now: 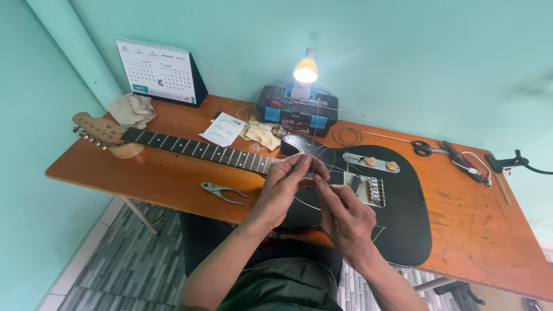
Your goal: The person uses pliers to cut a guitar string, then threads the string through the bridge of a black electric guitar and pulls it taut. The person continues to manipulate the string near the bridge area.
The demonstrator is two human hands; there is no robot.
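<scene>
A thin guitar string point(322, 156) is pinched between the fingers of the left hand point(282, 187) and the right hand point(344, 216). Right under the fingers lies a black guitar point(403, 219) on the orange surface point(167, 178). Pliers point(222, 192) lie left of the fingers.

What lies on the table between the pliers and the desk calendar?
In the head view, the guitar neck crosses that stretch between the pliers and the desk calendar; otherwise only bare orange table shows.
</scene>
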